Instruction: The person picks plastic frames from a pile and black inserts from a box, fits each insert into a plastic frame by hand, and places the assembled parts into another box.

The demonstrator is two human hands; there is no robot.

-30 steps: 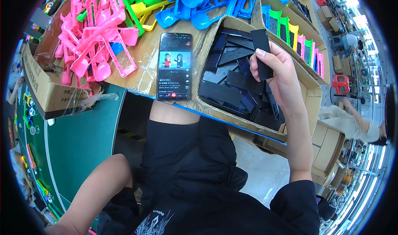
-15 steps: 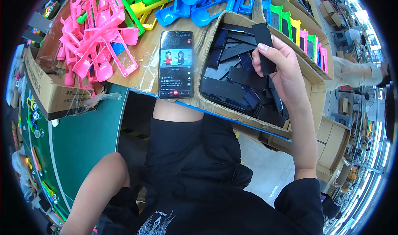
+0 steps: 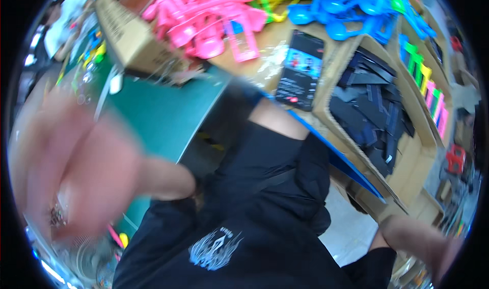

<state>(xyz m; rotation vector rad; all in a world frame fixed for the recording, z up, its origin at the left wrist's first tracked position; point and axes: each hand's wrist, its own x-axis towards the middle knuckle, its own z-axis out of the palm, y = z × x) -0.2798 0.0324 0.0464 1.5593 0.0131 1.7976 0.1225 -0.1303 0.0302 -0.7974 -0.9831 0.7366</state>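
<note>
Beyond tabletop (image 3: 262, 75) and black strips (image 3: 374, 108), red stool (image 3: 455, 159).

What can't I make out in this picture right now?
All in the head view:
- Left hand: heavily blurred, close to the camera; whether it holds anything is unclear.
- Right hand: no hand can be made out; the dark rim cuts off the blurred right forearm.
- Phone: its small writing is blurred.
- Lowest black pieces in the box: hidden under those on top.
</note>
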